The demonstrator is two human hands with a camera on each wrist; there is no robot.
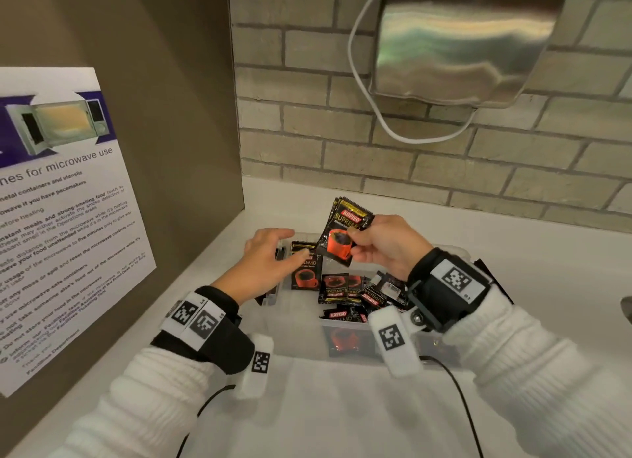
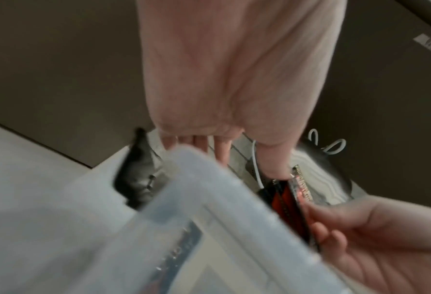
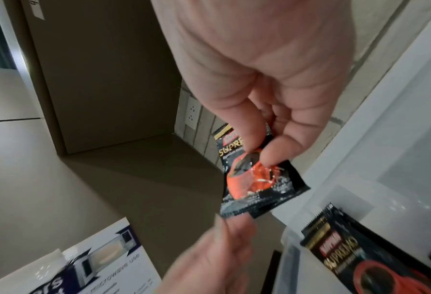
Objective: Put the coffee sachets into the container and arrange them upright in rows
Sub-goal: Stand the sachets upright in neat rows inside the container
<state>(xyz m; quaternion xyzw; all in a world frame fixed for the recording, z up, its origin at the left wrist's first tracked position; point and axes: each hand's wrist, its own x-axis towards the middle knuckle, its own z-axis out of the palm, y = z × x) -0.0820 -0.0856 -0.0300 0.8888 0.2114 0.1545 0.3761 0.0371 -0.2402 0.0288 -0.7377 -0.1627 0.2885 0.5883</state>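
Observation:
A clear plastic container [image 1: 355,362] sits on the white counter. My right hand [image 1: 354,240] pinches a thin stack of black sachets with a red cup print [image 1: 343,233] above the container's far side. The right wrist view shows thumb and fingers [image 3: 272,153] on the sachets [image 3: 254,179]. One sachet [image 1: 306,269] stands upright at the far left inside. My left hand [image 1: 284,249] hovers over it with fingers straight, thumb at its top edge. Several loose sachets [image 1: 355,297] lie jumbled in the right part. In the left wrist view the container rim [image 2: 209,199] hides my fingertips.
A brown panel with a microwave notice [image 1: 61,218] stands close on the left. A brick wall runs behind, with a steel dispenser [image 1: 461,40] and a white cable [image 1: 376,115] overhead. The white counter [image 1: 530,252] extends right. Black wrist cables [image 1: 458,396] trail toward me.

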